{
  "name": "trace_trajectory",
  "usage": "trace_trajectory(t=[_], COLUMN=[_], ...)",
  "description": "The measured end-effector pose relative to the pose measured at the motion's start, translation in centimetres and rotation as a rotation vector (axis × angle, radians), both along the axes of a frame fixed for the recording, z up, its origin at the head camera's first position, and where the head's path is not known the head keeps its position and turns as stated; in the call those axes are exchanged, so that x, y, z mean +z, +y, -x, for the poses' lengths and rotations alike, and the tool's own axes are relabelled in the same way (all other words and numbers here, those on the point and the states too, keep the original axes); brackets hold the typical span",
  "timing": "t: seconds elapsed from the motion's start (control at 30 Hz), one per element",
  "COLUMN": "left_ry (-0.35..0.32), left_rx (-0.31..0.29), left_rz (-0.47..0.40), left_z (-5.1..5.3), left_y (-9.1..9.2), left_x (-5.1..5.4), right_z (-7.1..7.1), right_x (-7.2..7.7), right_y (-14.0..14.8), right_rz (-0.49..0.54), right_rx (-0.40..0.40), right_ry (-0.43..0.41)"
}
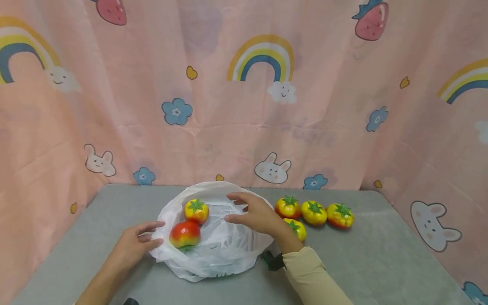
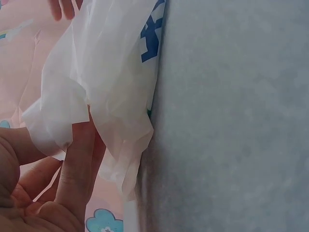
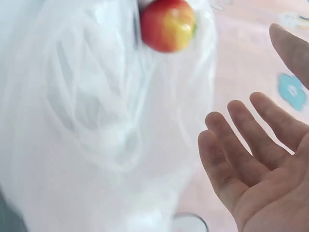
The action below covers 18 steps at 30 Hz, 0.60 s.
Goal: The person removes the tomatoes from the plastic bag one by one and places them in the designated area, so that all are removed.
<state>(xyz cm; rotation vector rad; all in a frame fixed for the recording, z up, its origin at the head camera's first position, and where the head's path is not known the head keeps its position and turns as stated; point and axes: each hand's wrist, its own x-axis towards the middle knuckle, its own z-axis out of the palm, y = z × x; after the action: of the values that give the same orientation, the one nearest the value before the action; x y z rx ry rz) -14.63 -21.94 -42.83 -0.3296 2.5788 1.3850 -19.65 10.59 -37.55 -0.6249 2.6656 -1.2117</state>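
Note:
A white plastic bag (image 1: 232, 250) lies spread with its mouth open on the grey table. Inside, toward its left, a yellow-and-red tomato (image 1: 196, 205) with a green star-shaped top touches a redder tomato (image 1: 185, 233) tipped onto its green top. My left hand (image 1: 139, 241) pinches the bag's left rim; in the left wrist view, the fingers (image 2: 77, 159) have white plastic between them and the thumb. Over the right part of the bag hovers my right hand (image 1: 257, 212), fingers spread and loosely bent, holding nothing. The right wrist view shows its palm beside one tomato (image 3: 168, 24).
Several more yellow-and-red tomatoes (image 1: 314, 212) stand on the grey table (image 1: 381, 262) right of the bag, one partly hidden by my right wrist. A pink patterned curtain (image 1: 228, 144) hangs behind the table. A black object (image 1: 273, 261) shows beside my right sleeve.

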Motion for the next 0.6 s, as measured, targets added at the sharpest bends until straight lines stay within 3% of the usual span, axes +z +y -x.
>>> trace_trajectory(t=[0.27, 0.6], left_ry=[-0.004, -0.007], left_rx=[-0.014, -0.031], left_rz=[0.015, 0.017], left_z=[0.3, 0.3], left_y=[0.0, -0.1], left_x=[-0.1, 0.0], right_z=[1.9, 3.5], right_x=[-1.6, -3.6], right_y=[-3.1, -5.9], right_rz=[0.013, 0.021], right_rx=[0.077, 0.050], right_ry=[-0.076, -0.153])
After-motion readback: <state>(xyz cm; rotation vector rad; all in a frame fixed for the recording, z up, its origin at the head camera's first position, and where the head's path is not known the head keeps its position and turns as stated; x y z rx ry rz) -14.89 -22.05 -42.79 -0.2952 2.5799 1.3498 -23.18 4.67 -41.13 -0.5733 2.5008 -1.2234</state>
